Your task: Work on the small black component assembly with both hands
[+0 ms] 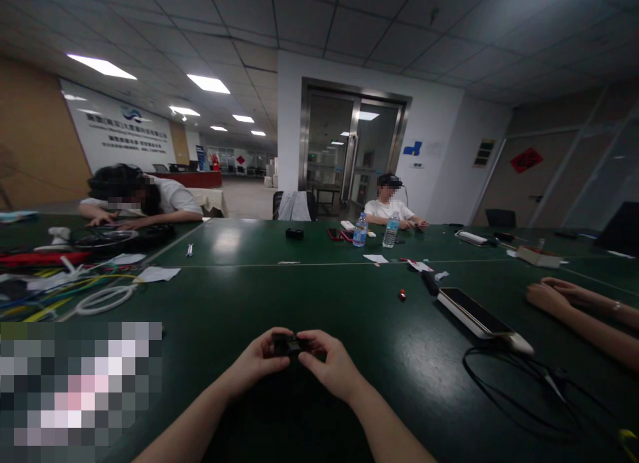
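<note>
Between my two hands, just above the near part of the green table [239, 303], is a small dark boxy object [290, 345]; its exact kind is too dark to make out. My left hand [257, 360] grips its left end, thumb in front and fingers behind. On the other end, my right hand [329, 363] pinches it in the same way. Parts of the object are hidden by my fingers. A similar-looking small black block [294, 234] lies farther off on the table.
At right are a white device with a dark screen [474, 311], a black cable [499, 390] and a co-worker's hands [554, 297]. Coiled cables [104, 299] crowd the left. Two water bottles [360, 230] stand ahead; a small red item [402, 295] lies nearer. Two people sit across.
</note>
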Action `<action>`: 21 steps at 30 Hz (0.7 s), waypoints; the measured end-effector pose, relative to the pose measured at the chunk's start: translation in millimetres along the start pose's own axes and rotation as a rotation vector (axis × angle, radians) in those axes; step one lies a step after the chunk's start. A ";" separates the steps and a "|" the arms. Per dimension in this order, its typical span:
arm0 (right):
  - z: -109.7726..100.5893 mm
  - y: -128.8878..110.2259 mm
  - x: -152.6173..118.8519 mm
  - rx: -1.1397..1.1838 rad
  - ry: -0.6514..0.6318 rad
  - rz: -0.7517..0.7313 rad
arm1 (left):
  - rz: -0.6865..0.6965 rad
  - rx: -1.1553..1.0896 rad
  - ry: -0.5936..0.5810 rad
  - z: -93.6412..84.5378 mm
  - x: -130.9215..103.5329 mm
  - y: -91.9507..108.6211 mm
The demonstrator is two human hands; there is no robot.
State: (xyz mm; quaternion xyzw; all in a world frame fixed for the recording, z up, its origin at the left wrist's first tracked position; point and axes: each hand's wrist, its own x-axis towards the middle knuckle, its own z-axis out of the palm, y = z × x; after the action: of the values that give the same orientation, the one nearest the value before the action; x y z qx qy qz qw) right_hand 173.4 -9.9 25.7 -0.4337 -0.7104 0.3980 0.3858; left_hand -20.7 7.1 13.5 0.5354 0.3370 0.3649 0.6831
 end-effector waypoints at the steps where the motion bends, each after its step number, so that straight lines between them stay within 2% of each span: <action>1: 0.0 0.3 -0.1 -0.001 -0.003 0.001 | 0.006 -0.003 0.007 0.8 -0.3 0.6; 16: -3.7 -5.5 0.2 -0.008 0.010 -0.005 | 0.026 -0.017 0.018 1.5 -0.3 0.0; 21: -2.5 -0.5 1.7 0.004 0.027 -0.037 | 0.026 -0.056 0.026 2.4 1.0 -1.5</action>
State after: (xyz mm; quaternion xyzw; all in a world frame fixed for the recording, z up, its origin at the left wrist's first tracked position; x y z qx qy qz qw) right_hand 174.9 -7.9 27.4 -0.4250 -0.7122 0.3865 0.4034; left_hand -18.0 6.6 12.4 0.5158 0.3287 0.3901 0.6883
